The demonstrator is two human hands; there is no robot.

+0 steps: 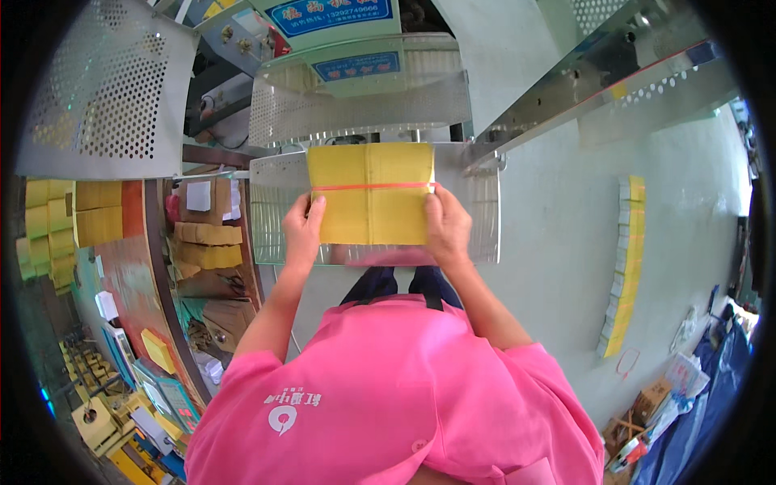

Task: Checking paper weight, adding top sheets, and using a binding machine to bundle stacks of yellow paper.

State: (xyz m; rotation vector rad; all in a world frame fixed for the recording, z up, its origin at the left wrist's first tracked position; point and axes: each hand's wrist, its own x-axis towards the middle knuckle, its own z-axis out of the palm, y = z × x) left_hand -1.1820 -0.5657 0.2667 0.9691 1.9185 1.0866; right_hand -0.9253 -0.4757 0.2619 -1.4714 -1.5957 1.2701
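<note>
White-lettered blue sign, white-lettered pink shirt

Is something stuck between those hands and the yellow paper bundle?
No, nothing visible: the left hand and right hand hold the yellow paper bundle directly at its sides. A red band just crosses its top face.

1. Between left hand and right hand: the yellow stack fills the gap.
2. Ahead of both: a perforated guard bars the way.
3. Ahead-right of the right hand: a slanting metal beam obstructs.
4. Right of it, past the metal tray: open floor.
5. Left of the left hand: a wooden shelf unit blocks.
</note>
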